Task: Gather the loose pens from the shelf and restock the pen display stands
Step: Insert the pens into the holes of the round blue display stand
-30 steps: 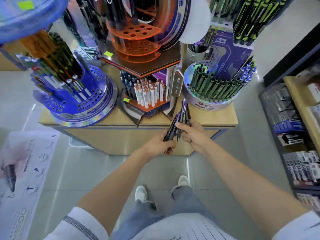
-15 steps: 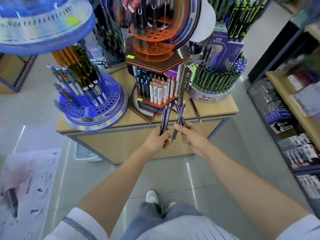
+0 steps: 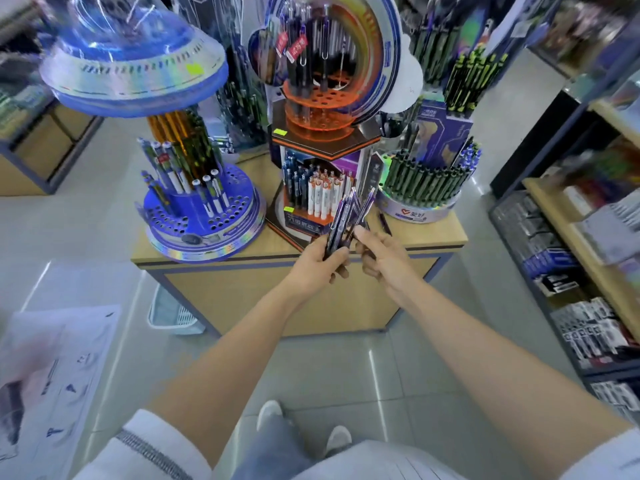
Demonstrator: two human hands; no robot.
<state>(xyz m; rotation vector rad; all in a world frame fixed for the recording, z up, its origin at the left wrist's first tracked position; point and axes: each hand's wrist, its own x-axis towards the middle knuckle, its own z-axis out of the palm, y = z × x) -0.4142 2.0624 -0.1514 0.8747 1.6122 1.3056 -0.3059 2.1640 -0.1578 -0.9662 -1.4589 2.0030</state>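
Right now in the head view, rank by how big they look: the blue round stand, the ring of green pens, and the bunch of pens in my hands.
1. Blue round stand
2. Ring of green pens
3. Bunch of pens, though it is nearer the camera

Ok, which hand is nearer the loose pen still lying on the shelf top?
Right. The right hand is just below and left of the loose pen, fingers on the held pens. The left hand grips that bunch farther left.

Three tall stands crowd the bench (image 3: 433,237): blue stand (image 3: 204,216), orange stand (image 3: 322,140), green-pen stand (image 3: 420,188). Bare strips show between their bases and along the front edge.
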